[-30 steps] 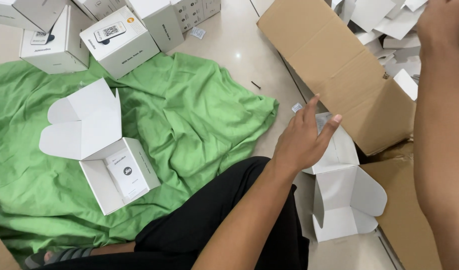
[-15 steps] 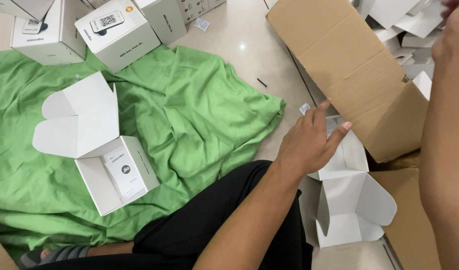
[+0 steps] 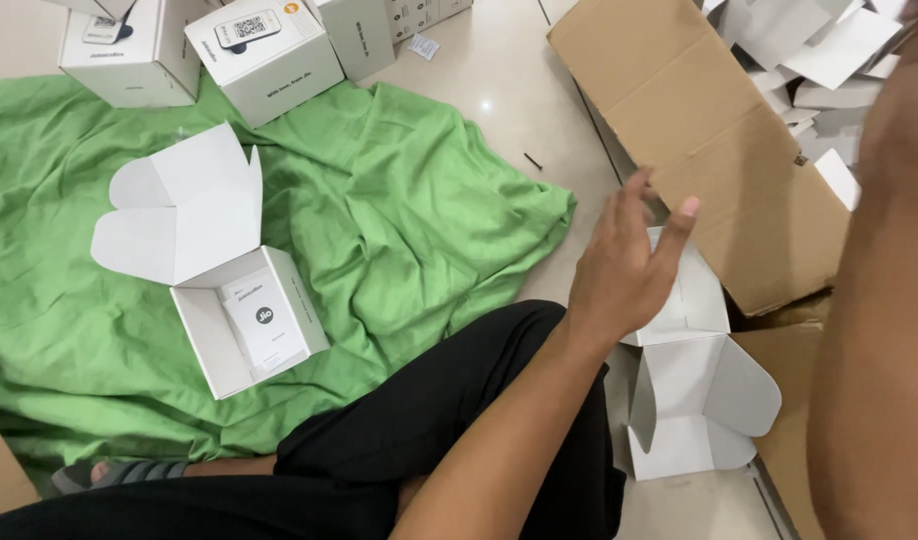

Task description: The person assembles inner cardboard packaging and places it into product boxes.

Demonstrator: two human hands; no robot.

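My left hand [image 3: 629, 265] had lifted off the unfolded white carton [image 3: 694, 400] it was pressing half a second before — fingers now spread wide, empty, hovering just above it. The carton lay on the floor beside the cardboard box [image 3: 719, 150]. My right hand's grip I couldn't tell — only the forearm showed.

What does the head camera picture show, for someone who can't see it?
A left hand reaches over an open white box beside a big cardboard box. Another open white box sits on a green cloth on the floor.
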